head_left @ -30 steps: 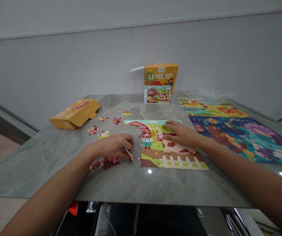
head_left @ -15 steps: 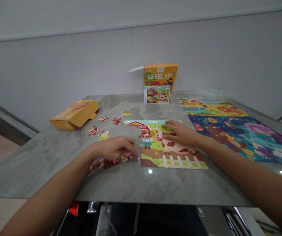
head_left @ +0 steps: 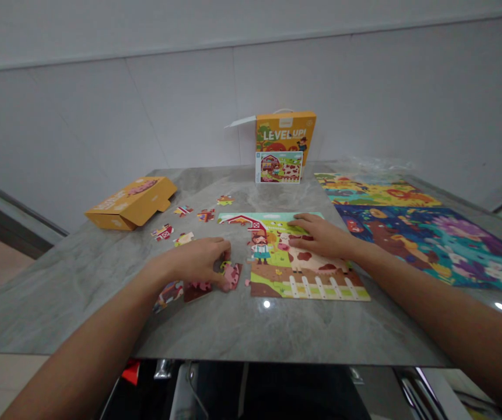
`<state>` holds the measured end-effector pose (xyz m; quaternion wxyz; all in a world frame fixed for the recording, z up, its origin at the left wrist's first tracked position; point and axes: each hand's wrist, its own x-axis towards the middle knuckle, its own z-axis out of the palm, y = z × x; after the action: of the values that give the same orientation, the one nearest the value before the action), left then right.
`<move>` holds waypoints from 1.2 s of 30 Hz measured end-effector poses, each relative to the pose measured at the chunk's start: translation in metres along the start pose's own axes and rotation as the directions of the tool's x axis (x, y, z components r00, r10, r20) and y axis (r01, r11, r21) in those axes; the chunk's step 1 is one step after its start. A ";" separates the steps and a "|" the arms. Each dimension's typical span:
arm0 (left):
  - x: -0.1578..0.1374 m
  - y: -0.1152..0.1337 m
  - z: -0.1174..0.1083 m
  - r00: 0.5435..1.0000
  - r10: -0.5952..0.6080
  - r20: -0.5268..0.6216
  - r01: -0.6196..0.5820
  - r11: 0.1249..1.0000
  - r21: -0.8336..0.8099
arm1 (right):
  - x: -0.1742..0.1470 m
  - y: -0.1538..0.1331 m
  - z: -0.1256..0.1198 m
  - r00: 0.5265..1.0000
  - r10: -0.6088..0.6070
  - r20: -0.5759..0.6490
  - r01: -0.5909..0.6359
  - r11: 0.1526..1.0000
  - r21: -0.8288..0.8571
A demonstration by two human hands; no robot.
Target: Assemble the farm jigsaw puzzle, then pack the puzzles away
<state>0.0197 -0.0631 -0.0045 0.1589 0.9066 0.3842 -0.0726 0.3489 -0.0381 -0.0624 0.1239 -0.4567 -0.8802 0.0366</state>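
My left hand (head_left: pixel 202 261) pinches a jigsaw puzzle piece (head_left: pixel 233 276) with a pink pig on it, tilted near the table. To its right lies the partly joined farm puzzle (head_left: pixel 312 291), showing a farmer, a cow and a white fence. My right hand (head_left: pixel 318 234) rests flat on that puzzle over the cow, fingers spread. A dark red piece (head_left: pixel 197 292) and another piece (head_left: pixel 169 296) are close below my left hand, partly hidden by it. Beyond it are several loose pieces, among them one with a barn window (head_left: pixel 163 232) and a yellow-green one (head_left: pixel 225 200).
A yellow box (head_left: pixel 132 204) lies at the left. At the back, a picture card (head_left: pixel 279 168) leans on an upright "LEVEL UP!" box (head_left: pixel 285 125). Two finished puzzles, a yellow one (head_left: pixel 377 192) and a dark blue one (head_left: pixel 434 245), occupy the right, with clear plastic (head_left: pixel 379 165) behind.
My left hand has drawn back slightly from the farm puzzle's edge and now holds the pig piece tilted up. My right hand has stayed in place.
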 end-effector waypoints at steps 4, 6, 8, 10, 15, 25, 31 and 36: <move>-0.001 -0.001 -0.002 0.998 0.060 0.026 -0.059 0.998 -0.034 | 0.000 0.001 0.001 1.000 0.008 -0.001 -0.008 1.000 0.018; -0.003 -0.001 -0.007 0.996 0.079 0.031 -0.078 0.996 -0.036 | 0.000 0.001 0.001 1.000 0.004 0.003 -0.004 1.000 0.023; -0.005 -0.001 -0.010 0.993 0.108 0.040 -0.106 0.993 -0.047 | 0.000 0.001 0.001 1.000 0.007 0.002 -0.007 1.000 0.027; -0.006 0.000 -0.011 0.992 0.116 0.042 -0.113 0.991 -0.070 | -0.001 0.000 0.000 1.000 0.015 0.001 -0.015 1.000 0.027; -0.004 0.004 0.000 0.999 -0.038 -0.014 0.037 0.998 -0.043 | -0.001 -0.001 -0.001 1.000 0.010 -0.004 -0.010 1.000 0.027; -0.001 0.010 0.003 0.996 0.005 0.092 0.009 0.989 -0.150 | 0.000 -0.001 -0.001 1.000 -0.007 -0.003 0.007 1.000 0.017; 0.002 0.018 0.006 0.994 0.101 0.036 -0.094 0.983 -0.158 | 0.000 0.000 -0.001 1.000 0.000 0.010 0.000 1.000 0.005; 0.002 0.021 0.007 0.991 0.134 -0.003 -0.134 0.983 -0.129 | 0.000 0.000 0.000 1.000 -0.002 0.002 0.002 1.000 0.014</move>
<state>0.0360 -0.0782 -0.0066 0.2226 0.9180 0.3257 -0.0393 0.3490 -0.0381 -0.0622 0.1264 -0.4548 -0.8805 0.0432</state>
